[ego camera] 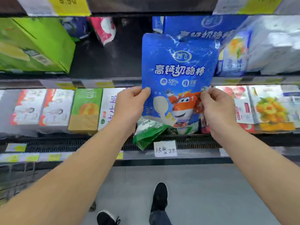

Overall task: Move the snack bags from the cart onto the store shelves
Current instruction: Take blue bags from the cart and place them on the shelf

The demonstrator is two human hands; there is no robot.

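A blue snack bag (177,69) with white lettering and an orange cartoon plane stands upright in front of the middle shelf (105,83). My left hand (129,104) pinches its lower left edge. My right hand (217,106) pinches its lower right edge. A green and white bag (149,132) hangs below the blue one, under my left hand; whether that hand also holds it I cannot tell. Behind the blue bag, another blue package (199,28) of the same kind stands on the shelf. The cart is out of view.
A dark gap (113,51) opens on the middle shelf left of the blue packages. Green cartons (34,44) fill its left end, pale packs (266,46) its right. Boxed goods (56,108) line the lower shelf. My black shoes (159,197) stand on grey floor.
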